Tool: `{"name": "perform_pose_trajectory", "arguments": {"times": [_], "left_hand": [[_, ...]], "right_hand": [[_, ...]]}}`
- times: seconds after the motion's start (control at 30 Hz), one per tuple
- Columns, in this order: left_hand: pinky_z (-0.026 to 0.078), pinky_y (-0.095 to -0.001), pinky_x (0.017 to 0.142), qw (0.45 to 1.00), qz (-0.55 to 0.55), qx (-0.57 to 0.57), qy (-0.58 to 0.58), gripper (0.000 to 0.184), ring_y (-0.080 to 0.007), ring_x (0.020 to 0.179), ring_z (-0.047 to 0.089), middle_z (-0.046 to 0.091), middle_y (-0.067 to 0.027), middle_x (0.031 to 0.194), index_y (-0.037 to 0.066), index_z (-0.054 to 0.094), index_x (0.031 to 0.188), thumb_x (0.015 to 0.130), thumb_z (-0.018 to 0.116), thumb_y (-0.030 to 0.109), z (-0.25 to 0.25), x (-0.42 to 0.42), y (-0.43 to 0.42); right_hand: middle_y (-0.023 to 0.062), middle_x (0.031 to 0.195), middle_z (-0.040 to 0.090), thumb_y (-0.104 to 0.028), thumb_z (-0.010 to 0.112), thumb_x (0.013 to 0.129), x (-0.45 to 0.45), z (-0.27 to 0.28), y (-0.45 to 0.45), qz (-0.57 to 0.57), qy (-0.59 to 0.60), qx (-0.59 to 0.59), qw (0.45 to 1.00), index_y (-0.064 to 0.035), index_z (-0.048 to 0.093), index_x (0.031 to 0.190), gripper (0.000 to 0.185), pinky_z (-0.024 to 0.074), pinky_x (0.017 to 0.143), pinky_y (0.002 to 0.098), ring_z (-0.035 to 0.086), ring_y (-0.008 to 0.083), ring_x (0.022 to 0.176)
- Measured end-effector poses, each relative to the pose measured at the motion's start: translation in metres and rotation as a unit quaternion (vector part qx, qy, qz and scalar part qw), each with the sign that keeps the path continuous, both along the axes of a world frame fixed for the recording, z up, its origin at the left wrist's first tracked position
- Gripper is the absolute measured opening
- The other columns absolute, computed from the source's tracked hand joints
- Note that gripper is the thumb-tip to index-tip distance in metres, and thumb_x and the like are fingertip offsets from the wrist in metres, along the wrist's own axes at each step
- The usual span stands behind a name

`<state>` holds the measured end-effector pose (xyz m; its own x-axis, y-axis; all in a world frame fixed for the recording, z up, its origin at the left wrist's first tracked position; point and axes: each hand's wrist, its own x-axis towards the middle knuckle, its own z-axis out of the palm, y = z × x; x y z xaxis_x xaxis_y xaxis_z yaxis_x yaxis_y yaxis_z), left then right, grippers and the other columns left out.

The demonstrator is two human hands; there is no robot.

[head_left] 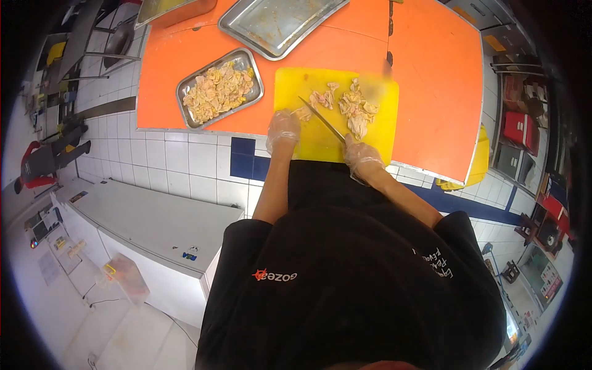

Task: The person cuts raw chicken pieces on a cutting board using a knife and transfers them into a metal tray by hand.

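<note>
Right hand (pixel 364 160) grips knife (pixel 324 121), apparently near the yellow board's (pixel 317 148) front edge.

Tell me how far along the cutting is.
Likely done: the pieces heaped in the small metal tray, though their cuts are too small to check. In hand: the right hand holds the knife over the yellow board, the left hand at its left edge. Apparently left: the larger pile on the board's right.
</note>
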<state>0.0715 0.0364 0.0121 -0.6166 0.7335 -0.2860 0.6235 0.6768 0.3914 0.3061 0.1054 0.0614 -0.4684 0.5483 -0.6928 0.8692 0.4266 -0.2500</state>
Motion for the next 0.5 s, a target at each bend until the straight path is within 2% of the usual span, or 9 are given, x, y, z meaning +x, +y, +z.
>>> {"name": "perform_pose_trajectory", "arguments": {"times": [0.1, 0.17, 0.27, 0.4, 0.47, 0.5], "left_hand": [[0.055, -0.0531, 0.096, 0.998, 0.039, -0.025, -0.03, 0.028, -0.0433, 0.113, 0.069, 0.072, -0.0248, 0.114, 0.005, 0.074, 0.112, 0.103, 0.061, 0.028, 0.005, -0.005, 0.002], [0.055, -0.0513, 0.103, 0.998, 0.01, 0.065, -0.011, 0.032, -0.0402, 0.122, 0.066, 0.069, -0.02, 0.129, 0.009, 0.072, 0.122, 0.104, 0.058, 0.032, -0.004, -0.006, -0.002], [0.054, -0.0498, 0.107, 0.993, 0.016, 0.073, -0.087, 0.034, -0.0391, 0.126, 0.065, 0.069, -0.0185, 0.132, 0.01, 0.072, 0.129, 0.103, 0.06, 0.03, -0.016, -0.009, -0.003], [0.052, -0.0491, 0.109, 0.994, 0.032, 0.048, -0.095, 0.035, -0.0378, 0.128, 0.064, 0.069, -0.0186, 0.131, 0.012, 0.073, 0.131, 0.103, 0.06, 0.028, -0.017, -0.002, -0.009], [0.057, -0.05, 0.091, 0.987, 0.012, 0.162, 0.0, 0.016, -0.0414, 0.104, 0.071, 0.074, -0.0196, 0.111, 0.011, 0.078, 0.108, 0.098, 0.067, 0.016, -0.024, 0.001, -0.011], [0.057, -0.05, 0.091, 0.987, 0.013, 0.162, -0.003, 0.016, -0.0414, 0.104, 0.071, 0.074, -0.0196, 0.111, 0.011, 0.078, 0.108, 0.098, 0.067, 0.016, -0.021, -0.001, -0.009]], "right_hand": [[0.03, 0.102, 0.075, -0.036, 0.041, 0.115, -0.011, 0.026, -0.001, 0.003, -0.004, -0.005, 1.0, -0.0082, 0.053, 0.129, 0.033, 0.0561, 0.085, 0.062, 0.073, 0.0513, 0.097], [0.0309, 0.111, 0.075, -0.027, 0.04, 0.112, -0.017, 0.033, 0.0, 0.005, -0.035, -0.038, 0.999, -0.0077, 0.053, 0.129, 0.029, 0.0574, 0.09, 0.0599, 0.074, 0.0496, 0.107], [0.0317, 0.112, 0.075, -0.026, 0.04, 0.112, -0.018, 0.023, 0.002, 0.001, -0.046, -0.04, 0.998, -0.0084, 0.052, 0.129, 0.028, 0.0571, 0.091, 0.0601, 0.074, 0.0498, 0.108], [0.0317, 0.112, 0.075, -0.025, 0.041, 0.111, -0.036, 0.003, 0.001, -0.002, -0.057, -0.031, 0.998, -0.0093, 0.051, 0.131, 0.027, 0.0572, 0.092, 0.0595, 0.074, 0.0495, 0.108], [0.0315, 0.101, 0.076, -0.024, 0.044, 0.109, -0.065, -0.025, 0.01, -0.001, 0.022, 0.001, 1.0, -0.0063, 0.051, 0.13, 0.028, 0.0578, 0.085, 0.0616, 0.075, 0.0507, 0.097], [0.0315, 0.101, 0.076, -0.023, 0.044, 0.108, -0.082, -0.036, 0.017, 0.019, 0.06, 0.025, 0.998, -0.006, 0.052, 0.129, 0.028, 0.0582, 0.084, 0.0614, 0.075, 0.0503, 0.096]]}}
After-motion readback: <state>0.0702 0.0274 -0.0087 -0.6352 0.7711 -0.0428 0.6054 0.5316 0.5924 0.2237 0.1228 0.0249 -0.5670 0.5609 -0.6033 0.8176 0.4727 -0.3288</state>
